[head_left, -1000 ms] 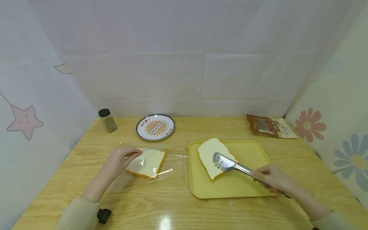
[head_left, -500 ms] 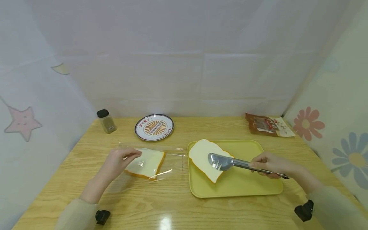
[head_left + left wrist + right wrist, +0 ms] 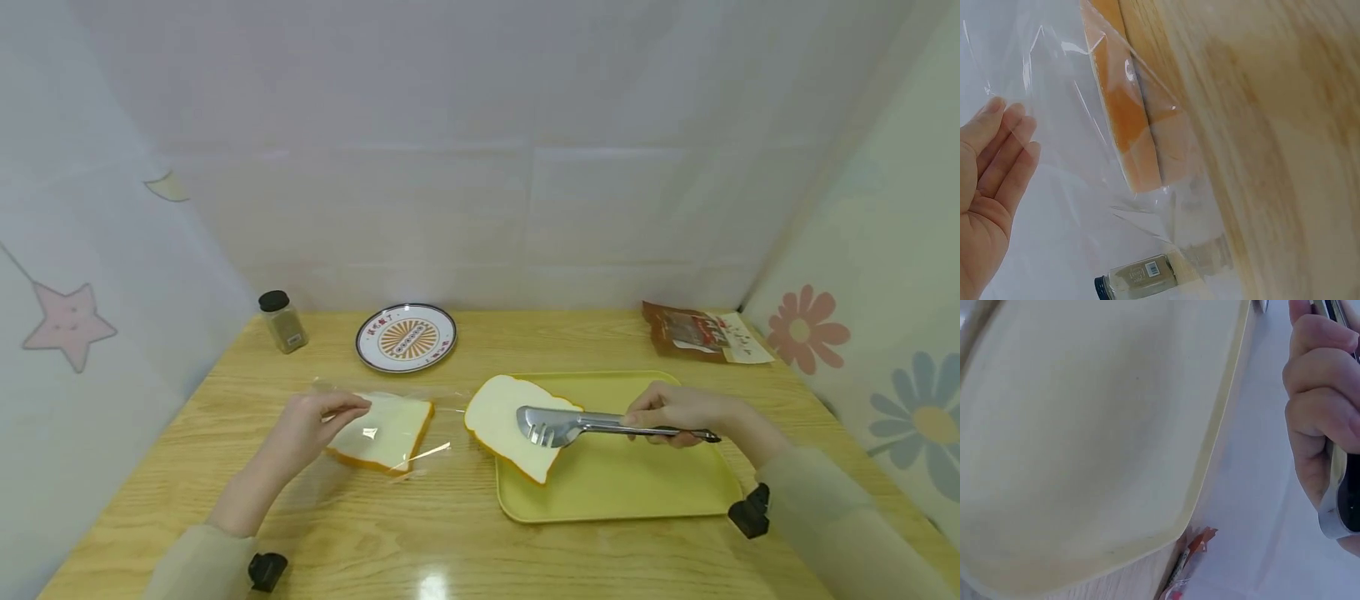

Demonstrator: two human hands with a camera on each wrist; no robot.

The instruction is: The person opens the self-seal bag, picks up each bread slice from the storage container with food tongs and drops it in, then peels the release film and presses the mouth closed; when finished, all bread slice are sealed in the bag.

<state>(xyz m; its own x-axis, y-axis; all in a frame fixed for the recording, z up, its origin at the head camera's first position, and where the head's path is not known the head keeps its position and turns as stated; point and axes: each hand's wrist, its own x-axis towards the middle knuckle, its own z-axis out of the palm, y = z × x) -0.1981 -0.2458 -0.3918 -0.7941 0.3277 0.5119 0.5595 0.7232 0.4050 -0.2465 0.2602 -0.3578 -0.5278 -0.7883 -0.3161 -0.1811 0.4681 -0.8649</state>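
My left hand [image 3: 311, 421] pinches clear plastic film [image 3: 456, 406] between thumb and fingertips. Beneath the film lies one white bread slice [image 3: 390, 429] with an orange-brown crust. The left wrist view shows the film [image 3: 1079, 119] stretching from the fingertips across the slice's crust [image 3: 1124, 103]. With curled fingers, my right hand [image 3: 671, 412] grips metal tongs [image 3: 592, 422]. The tongs' slotted head lies over a second bread slice [image 3: 495, 412], which is tilted and overhangs the left edge of the yellow tray [image 3: 645, 475]. The tongs' lower arm is hidden by this slice.
A round patterned plate [image 3: 406, 337] stands behind the film. At the back left is a black-lidded spice jar [image 3: 283, 322], and at the back right a red-brown food packet [image 3: 705, 333]. White cloth walls [image 3: 480, 208] close off the table's back and sides.
My right hand and the tongs have moved left, carrying the second bread slice from over the tray to past its left edge. My left hand stays on the film.
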